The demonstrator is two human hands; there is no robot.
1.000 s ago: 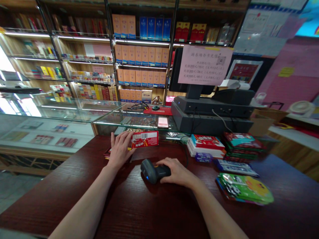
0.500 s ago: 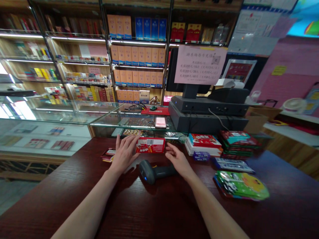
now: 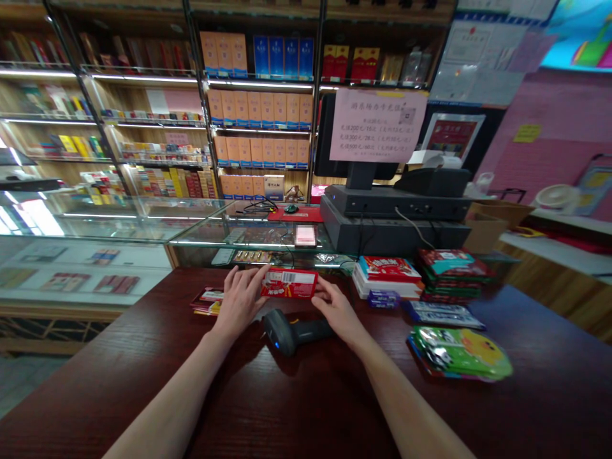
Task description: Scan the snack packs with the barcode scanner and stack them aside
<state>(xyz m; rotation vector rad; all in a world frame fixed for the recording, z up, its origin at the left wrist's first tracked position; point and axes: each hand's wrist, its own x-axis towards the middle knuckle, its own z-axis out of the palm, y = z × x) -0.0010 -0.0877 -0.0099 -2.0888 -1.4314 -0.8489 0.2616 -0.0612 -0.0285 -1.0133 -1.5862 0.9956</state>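
On my feed from the head camera, the action centred on the left hand (image 3: 241,299) and the right hand (image 3: 337,307), which met a red printed carton (image 3: 289,284) from either end, low in the middle of the frame, at the far edge of the dark wooden counter (image 3: 86,395). I judged the step in hand to be handling that carton between both hands. I could not make out whether it sat on the wood or just clear of it.

The left fingers (image 3: 246,284) were spread and nearly straight, not clenched, with the thumb against the carton's left end. The right fingertips (image 3: 318,288) lay against its right end, lightly curved. Contact looked clear, but I could not tell if either hand was gripping or only touching. A firm lift would call for the fingers to tighten on those two ends.

A black handheld barcode scanner (image 3: 294,333) lay just below the carton, between the hands, with neither hand on it. Small packets (image 3: 208,301) sat to the left. To the right were a stack of red boxes (image 3: 387,269), blue-wrapped bars (image 3: 444,314) and green foil packets (image 3: 459,354). A black till (image 3: 394,220) stood beyond them.
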